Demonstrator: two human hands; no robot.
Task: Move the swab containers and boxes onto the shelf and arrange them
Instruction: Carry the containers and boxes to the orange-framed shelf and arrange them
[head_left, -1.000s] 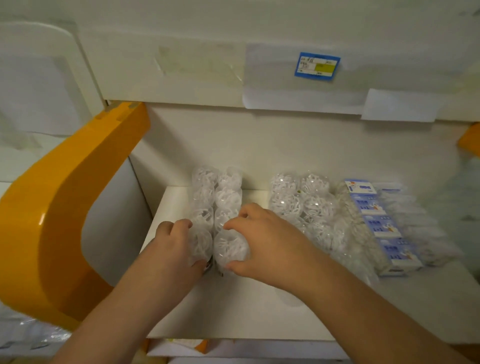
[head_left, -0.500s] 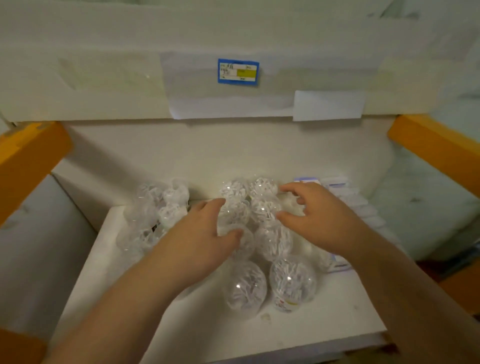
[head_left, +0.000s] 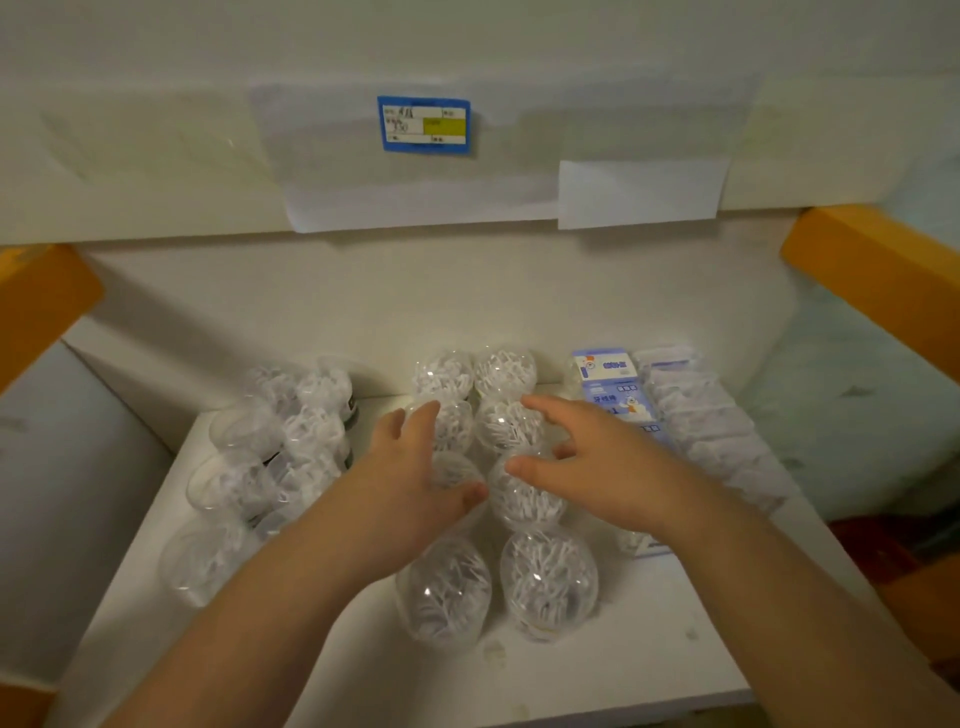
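Clear round swab containers stand in rows on the white shelf (head_left: 322, 670). One double row sits at the left (head_left: 291, 457), another in the middle (head_left: 545, 582). Blue-and-white swab boxes (head_left: 608, 384) line the right side, with a row of clear packs (head_left: 701, 415) beyond them. My left hand (head_left: 410, 488) lies flat, fingers straight, over the middle row's left containers. My right hand (head_left: 597, 462) hovers with spread fingers over the middle row's right containers and covers part of the blue boxes. Neither hand grips anything.
An upper shelf front with a blue-and-yellow price tag (head_left: 425, 124) and white paper sheets (head_left: 639, 192) overhangs the shelf. Orange shelf brackets stand at the left (head_left: 36, 301) and right (head_left: 883, 275). The shelf's front strip is bare.
Both hands left the left-hand row and came over the middle row. Since half a second ago they have barely shifted, and the right hand's fingers have spread.
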